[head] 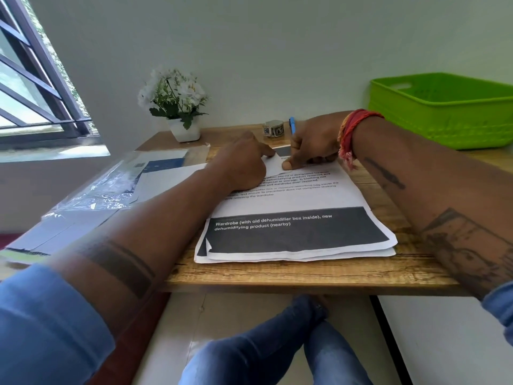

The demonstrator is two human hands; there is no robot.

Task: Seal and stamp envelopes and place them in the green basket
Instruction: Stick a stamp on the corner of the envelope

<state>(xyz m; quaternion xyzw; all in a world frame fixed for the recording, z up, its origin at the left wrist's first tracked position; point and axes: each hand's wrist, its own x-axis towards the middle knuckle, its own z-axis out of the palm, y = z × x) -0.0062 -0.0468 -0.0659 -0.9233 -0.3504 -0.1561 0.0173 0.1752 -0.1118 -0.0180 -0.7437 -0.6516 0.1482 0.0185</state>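
Both hands pinch a small white envelope (273, 165): left hand (244, 165), right hand (311, 148). The green basket (444, 112) sits well right of them. Crooked pressing could wrinkle the flap.

A home desk corner: wooden table (277, 269), potted flowers (175, 98), barred window (36, 79).

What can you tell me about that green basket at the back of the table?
The green basket is bright lime plastic, rectangular, with a rolled rim and a handle slot cut in its near-left end. Its side walls show a faint woven or perforated texture. It stands upright at the table's far right corner by the wall, partly cut off by the picture's edge. No envelope shows inside, and neither hand touches it.
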